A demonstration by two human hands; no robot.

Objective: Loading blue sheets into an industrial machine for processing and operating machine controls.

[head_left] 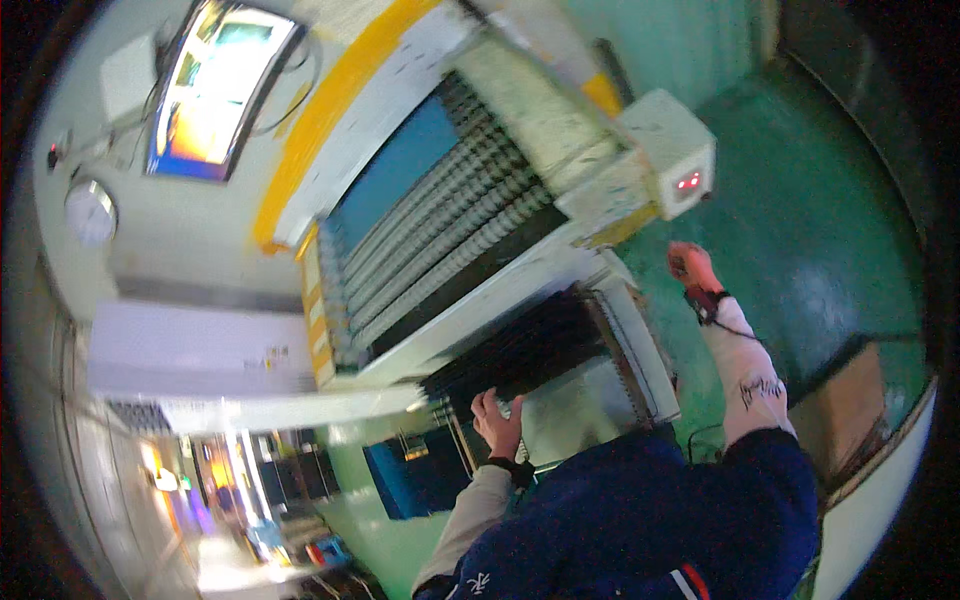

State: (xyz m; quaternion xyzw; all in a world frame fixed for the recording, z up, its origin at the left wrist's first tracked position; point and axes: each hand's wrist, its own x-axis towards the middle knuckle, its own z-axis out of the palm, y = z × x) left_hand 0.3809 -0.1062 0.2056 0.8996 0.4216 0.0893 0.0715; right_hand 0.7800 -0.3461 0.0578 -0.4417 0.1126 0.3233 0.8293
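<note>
My left hand [497, 422] is raised in front of a slotted rack [625, 350], near its dark inner part [520, 345] and a grey-green panel [575, 405]. Its thumb and fingers are apart, and nothing shows between them; a black band circles that wrist. Out to the right, my right hand [692, 265] is closed into a fist below a white control box [668, 150] with red lit digits. Whatever the fist may hold is hidden. A dark strap with a cord [706, 304] sits around the right wrist.
Beyond the rack stands a roller conveyor [440, 215] with rows of grey rollers and yellow-edged sides. A lit screen [222, 90] and a round clock [91, 212] are at upper left. Blue-black bins [415, 475] stand on the green floor [800, 230]; a brown board [845, 410] lies right.
</note>
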